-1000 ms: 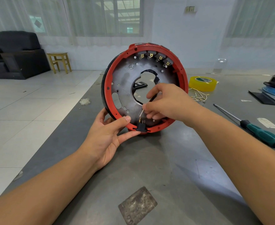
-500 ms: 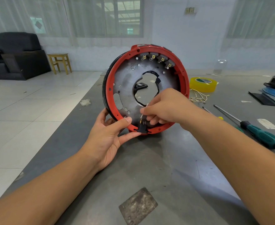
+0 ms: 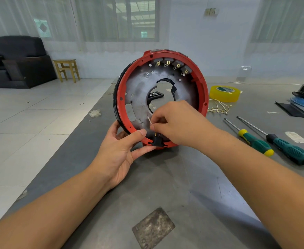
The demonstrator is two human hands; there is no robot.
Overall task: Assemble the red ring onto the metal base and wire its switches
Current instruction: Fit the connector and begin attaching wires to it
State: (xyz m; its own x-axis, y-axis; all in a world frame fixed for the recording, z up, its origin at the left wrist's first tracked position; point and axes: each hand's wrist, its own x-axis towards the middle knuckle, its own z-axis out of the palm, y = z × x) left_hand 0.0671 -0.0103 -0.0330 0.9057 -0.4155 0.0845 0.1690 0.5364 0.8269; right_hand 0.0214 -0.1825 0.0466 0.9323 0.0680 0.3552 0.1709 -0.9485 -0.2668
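— Since a second ago, what has changed?

— Only a little: the right hand [image 3: 176, 123] has drifted lower and left along the metal base [image 3: 140, 90], closer to the black switch [image 3: 157, 140] at the bottom of the red ring [image 3: 202, 92]. A second screwdriver with a yellow-and-green handle [image 3: 255, 141] now shows too.

— And from the head camera, what are the fingers doing?

— Right-hand fingers are curled, pinching a thin pale wire [image 3: 149, 120] just above the switch's brass pins. The left hand [image 3: 122, 150] grips the ring's lower rim, thumb on the inner face, fingers under and behind.

— Where does the ring sit?

— Upright on edge on the grey bench [image 3: 165, 186], fitted round the metal base, with four more switches [image 3: 171, 64] along its top inner edge.

— Anything else there?

— To the right lie a roll of yellow tape [image 3: 224, 93], a bundle of loose wires [image 3: 219, 108] and a dark-green-handled screwdriver [image 3: 289, 152].
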